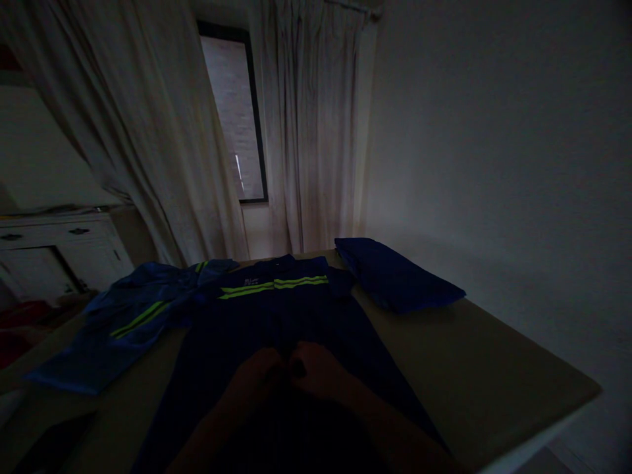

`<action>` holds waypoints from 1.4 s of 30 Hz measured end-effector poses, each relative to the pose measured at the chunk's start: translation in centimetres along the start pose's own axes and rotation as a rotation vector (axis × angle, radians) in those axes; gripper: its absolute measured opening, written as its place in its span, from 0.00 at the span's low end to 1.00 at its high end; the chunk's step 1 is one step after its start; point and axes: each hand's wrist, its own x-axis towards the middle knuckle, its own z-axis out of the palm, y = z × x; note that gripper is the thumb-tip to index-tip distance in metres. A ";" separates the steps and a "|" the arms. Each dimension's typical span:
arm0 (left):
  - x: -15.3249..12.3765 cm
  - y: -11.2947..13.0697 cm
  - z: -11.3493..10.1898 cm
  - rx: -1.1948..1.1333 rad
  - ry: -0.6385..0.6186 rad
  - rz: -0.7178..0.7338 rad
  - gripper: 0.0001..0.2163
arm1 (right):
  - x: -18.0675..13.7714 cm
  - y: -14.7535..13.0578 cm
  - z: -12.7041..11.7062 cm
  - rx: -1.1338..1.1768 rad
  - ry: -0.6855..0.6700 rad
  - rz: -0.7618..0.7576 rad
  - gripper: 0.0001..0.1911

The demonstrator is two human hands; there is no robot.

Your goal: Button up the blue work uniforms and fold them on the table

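A dark navy work jacket (291, 313) with yellow-green stripes across the chest lies spread out, its collar at the far end. Over its middle front, my left hand (261, 370) and my right hand (316, 370) are close together. Both have curled fingers, pinching the jacket's front along its centre line. The picture is very dark, so the fingertips and any fastener between them are hidden. To the left, a lighter blue garment (118, 329) with similar stripes lies loosely. At the back right is a dark blue folded garment (395, 276).
The beige table top (474, 375) carries the garments, with its right corner near the wall (494, 164). A dark flat object (56, 441) lies at the front left. Long curtains (311, 131) and a window (234, 112) are behind; a white cabinet (59, 253) stands at the left.
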 end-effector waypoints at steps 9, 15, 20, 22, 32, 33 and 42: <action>0.2 0.7 -1.4 -0.089 -0.083 0.060 0.08 | -0.1 -0.9 -0.1 -0.059 0.008 0.040 0.10; -0.1 0.8 -1.8 0.071 -0.096 0.180 0.11 | 0.0 -0.4 0.2 -0.071 0.010 0.026 0.11; -0.2 1.2 -1.9 0.268 -0.080 0.226 0.09 | 0.0 -0.4 0.4 -0.075 0.030 0.000 0.11; -0.3 1.4 -2.0 0.299 -0.087 0.226 0.09 | 0.0 -0.3 0.5 -0.076 0.035 -0.009 0.11; -0.5 1.3 -1.4 0.040 -0.068 0.072 0.08 | 0.1 -0.5 0.6 -0.076 0.036 0.011 0.08; -0.4 1.3 -1.3 0.019 -0.068 0.066 0.08 | 0.1 -0.5 0.6 -0.079 0.040 0.010 0.08; 0.0 0.7 -1.2 -0.118 -0.125 -0.071 0.08 | 0.1 -0.7 0.6 -0.070 0.017 0.020 0.09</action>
